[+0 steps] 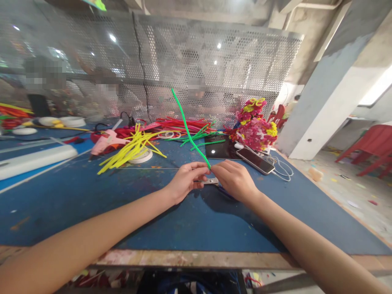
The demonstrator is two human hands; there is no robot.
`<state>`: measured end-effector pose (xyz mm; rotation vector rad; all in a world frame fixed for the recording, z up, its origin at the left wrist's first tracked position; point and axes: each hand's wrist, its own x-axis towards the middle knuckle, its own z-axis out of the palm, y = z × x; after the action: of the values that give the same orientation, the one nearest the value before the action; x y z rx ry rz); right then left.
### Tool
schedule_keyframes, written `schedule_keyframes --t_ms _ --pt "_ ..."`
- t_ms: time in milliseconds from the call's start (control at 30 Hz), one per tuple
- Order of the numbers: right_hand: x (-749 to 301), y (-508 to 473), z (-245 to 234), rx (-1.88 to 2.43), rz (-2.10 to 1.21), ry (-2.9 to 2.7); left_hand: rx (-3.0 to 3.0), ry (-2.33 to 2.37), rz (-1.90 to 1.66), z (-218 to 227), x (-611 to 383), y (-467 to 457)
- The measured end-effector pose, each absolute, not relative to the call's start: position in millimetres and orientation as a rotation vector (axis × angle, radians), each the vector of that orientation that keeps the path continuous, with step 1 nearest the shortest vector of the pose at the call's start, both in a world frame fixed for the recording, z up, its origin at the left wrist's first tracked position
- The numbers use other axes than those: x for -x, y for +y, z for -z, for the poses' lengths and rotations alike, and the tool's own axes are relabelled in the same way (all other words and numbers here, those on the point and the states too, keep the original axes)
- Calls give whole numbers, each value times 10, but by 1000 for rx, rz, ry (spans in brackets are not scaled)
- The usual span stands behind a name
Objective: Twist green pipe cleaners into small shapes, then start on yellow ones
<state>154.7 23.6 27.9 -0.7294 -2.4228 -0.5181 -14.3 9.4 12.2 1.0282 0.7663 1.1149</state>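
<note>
A long green pipe cleaner rises up and to the left from between my two hands. My left hand pinches its lower end with closed fingers. My right hand meets it at the same spot, fingers closed on the green stem. A metal tool, perhaps scissors, lies on the blue table just under my fingers; whether either hand holds it is unclear.
Yellow pipe cleaners and a pink glue gun lie at the left. Red and green stems are piled behind. A pipe-cleaner flower bouquet, a phone and a dark tablet sit at the right. A perforated metal screen backs the table.
</note>
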Motion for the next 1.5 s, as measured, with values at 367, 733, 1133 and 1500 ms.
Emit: schedule_keyframes --t_ms 367,733,1133,1500 --pt "-1504 213 -320 1018 -466 -2173 -1707 766 -1122 -51 283 331" --pt "-1507 194 -299 974 -334 -2137 -1280 713 -947 -91 243 269" --pt "-1498 86 -375 818 -296 -2123 -748 430 -526 -226 335 227" --pt "-1518 54 -403 587 -401 -2309 -1362 688 -479 -378 435 217"
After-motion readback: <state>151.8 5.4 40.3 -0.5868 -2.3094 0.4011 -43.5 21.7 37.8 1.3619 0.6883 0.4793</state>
